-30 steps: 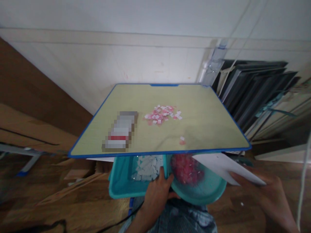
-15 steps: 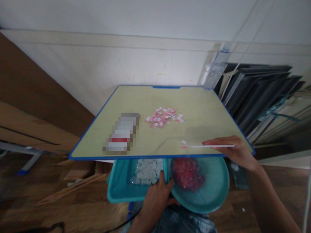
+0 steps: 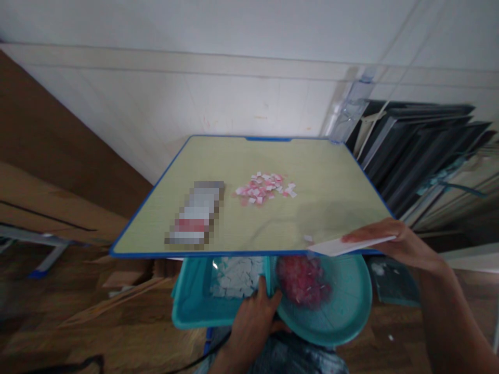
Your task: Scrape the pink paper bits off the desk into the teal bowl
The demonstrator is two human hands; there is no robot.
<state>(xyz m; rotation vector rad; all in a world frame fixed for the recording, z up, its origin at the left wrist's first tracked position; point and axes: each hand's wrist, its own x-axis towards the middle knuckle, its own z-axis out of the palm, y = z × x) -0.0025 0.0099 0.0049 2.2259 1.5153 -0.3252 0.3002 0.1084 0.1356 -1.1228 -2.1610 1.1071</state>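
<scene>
My right hand point(image 3: 384, 236) pinches a thin white flat card point(image 3: 343, 245), held tilted over the near right edge of a yellow-green tabletop with a blue border point(image 3: 319, 161). A small white square point(image 3: 307, 238) lies by the card's left end. Below the table, my left hand point(image 3: 255, 314) is closed over the meeting rims of a teal rectangular bin point(image 3: 195, 314) and a teal round basin point(image 3: 353, 306). White pieces point(image 3: 239, 278) lie in the bin; a reddish-pink heap point(image 3: 302, 280) sits in the basin. Loose pink and white squares point(image 3: 265, 188) are piled mid-table.
A blurred-out rectangular object point(image 3: 197, 213) lies on the table's left. A clear plastic bottle point(image 3: 349, 111) stands behind the far right corner, against the wall. Dark panels point(image 3: 421, 140) lean at the right. Brown boards point(image 3: 58, 197) are at the left, cardboard point(image 3: 128, 291) on the floor.
My right hand has moved right and slightly nearer, and the card has turned to show more of its flat face. The small square has shifted right toward the table edge. My left hand stays put.
</scene>
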